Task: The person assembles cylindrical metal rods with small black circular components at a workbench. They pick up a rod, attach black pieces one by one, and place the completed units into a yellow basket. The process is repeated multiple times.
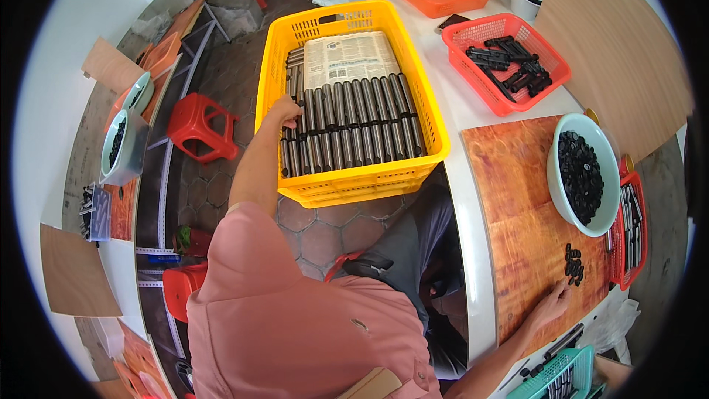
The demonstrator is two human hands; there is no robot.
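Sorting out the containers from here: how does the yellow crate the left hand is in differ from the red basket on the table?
The yellow crate is larger and deeper than the red basket. The crate holds neat rows of grey metal tubes under a newspaper; the basket holds loosely piled black parts. Both are perforated plastic.

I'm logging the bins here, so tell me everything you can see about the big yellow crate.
The yellow crate is a rectangular plastic bin with slotted walls and a thick rim. It stands beside the white table, above the tiled floor. Rows of dark metal tubes lie side by side in it, and a sheet of newspaper covers the far ones. The left hand reaches in at its left side, resting on the tubes.
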